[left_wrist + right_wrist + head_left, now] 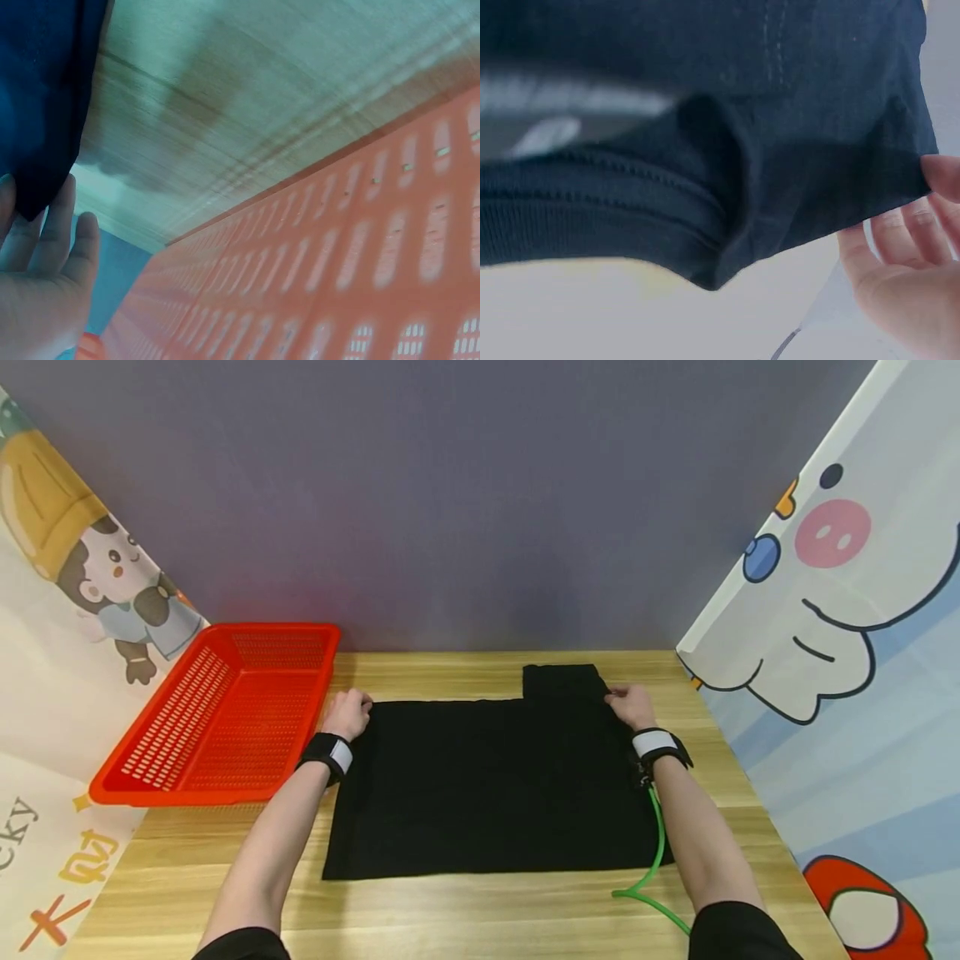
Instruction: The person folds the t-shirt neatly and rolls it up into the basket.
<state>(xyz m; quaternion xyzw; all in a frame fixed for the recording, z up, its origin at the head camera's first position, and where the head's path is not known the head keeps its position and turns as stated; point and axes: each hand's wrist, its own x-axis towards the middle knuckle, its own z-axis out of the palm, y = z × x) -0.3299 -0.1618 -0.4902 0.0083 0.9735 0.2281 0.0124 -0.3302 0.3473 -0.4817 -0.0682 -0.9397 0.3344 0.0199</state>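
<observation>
Tabletop (465, 914): pale wood, grain running side to side. Black garment (487, 785): spread largely flat across the middle; a narrower section projects from its far edge, right of centre. Red basket (187, 797): perforated walls, standing at left, near the garment but apart from it.

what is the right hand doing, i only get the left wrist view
Observer: The right hand pinches the black cloth at its far right side.
Operator: any detail on it near there
Observer: Yes, the right wrist view shows a ribbed band bordered by stitching.
Operator: anything trailing on that side
Observer: A green cable runs from beside the wrist strap toward the bottom of the head view.
</observation>
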